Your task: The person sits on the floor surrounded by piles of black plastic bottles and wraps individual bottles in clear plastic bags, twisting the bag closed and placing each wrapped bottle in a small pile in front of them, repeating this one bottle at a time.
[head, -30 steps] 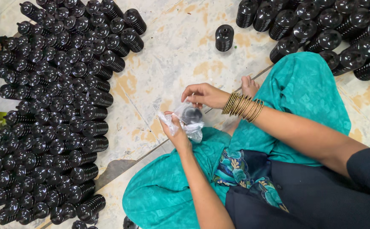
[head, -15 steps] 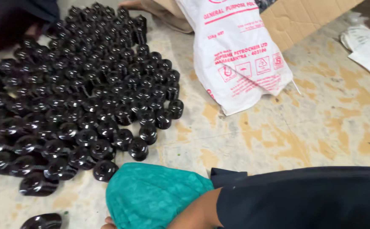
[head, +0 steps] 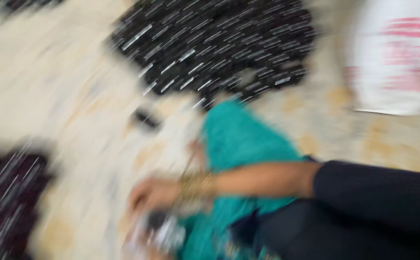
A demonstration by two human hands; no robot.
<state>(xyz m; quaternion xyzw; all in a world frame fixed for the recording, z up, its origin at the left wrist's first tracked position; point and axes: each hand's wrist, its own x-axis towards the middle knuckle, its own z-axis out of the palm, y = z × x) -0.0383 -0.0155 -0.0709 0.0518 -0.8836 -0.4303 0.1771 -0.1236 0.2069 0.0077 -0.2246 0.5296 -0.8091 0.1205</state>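
Motion blur covers the whole head view, so fine detail cannot be read. Landmark for all positions: the teal cloth (head: 241, 144) over the person's leg, at centre frame.

Right hand (head: 154, 193): at the lower left edge of the teal cloth, reaching in from the right. Gold bangles (head: 198, 185) sit on the wrist, between the hand and the bare forearm. A dark sleeve (head: 378, 192) covers the upper arm, to the right of the cloth. The fingers curl downward over a small dark part (head: 159, 221). Whether the grip is clamped on the part or only resting over it cannot be told.

Dark part: directly below the right hand, at the lower left corner of the teal cloth. It lies against a white rag (head: 171, 237), which shows as a pale smear around and under it.

Left hand: not identifiable. Only a blurred pale patch appears at the bottom edge below the rag, and its grip cannot be told.

Surroundings, all on the floor (head: 75, 96), a pale mottled surface:
- Large heap of black parts (head: 219, 43), above the teal cloth.
- Second heap (head: 8, 202), well to the left of the cloth, at the left edge.
- One stray part (head: 146, 118), between the two heaps, up and left of the cloth.
- White sack (head: 395, 58) with red print, up and right of the cloth.
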